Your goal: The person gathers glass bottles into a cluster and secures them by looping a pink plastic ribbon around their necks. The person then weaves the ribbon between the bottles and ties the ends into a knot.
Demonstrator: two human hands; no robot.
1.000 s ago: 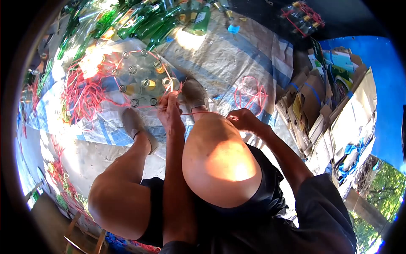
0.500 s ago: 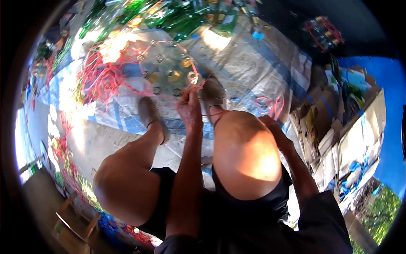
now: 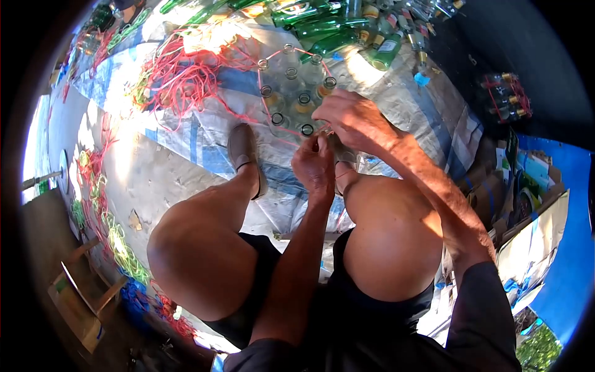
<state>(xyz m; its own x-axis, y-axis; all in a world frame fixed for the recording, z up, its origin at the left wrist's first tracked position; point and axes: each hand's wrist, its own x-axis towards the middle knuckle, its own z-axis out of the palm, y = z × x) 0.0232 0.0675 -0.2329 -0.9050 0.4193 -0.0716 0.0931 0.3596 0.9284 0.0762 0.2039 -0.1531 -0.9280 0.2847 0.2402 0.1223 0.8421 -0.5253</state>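
Several clear glass bottles (image 3: 302, 104) stand upright in a cluster between and beyond my feet, with pink plastic string (image 3: 263, 104) looped around their necks. At the near right corner of the cluster, my left hand (image 3: 313, 163) is closed, its fingertips pinching the string beside a bottle mouth. My right hand (image 3: 357, 122) reaches in from the right, fingers bent and closed on the same string close to the left fingertips. The exact crossing of the string is partly hidden by my fingers.
A tangled heap of pink string (image 3: 180, 77) lies left of the bottles on a white and blue tarp (image 3: 214, 149). Green bottles (image 3: 322, 28) are piled at the far side. Flattened cardboard (image 3: 539, 229) leans at the right; a tied bottle bundle (image 3: 507, 98) stands behind it.
My right hand has come from beside the right knee to the bottles and now grips the string next to my left hand. The camera view has shifted, so the bottles appear farther right.
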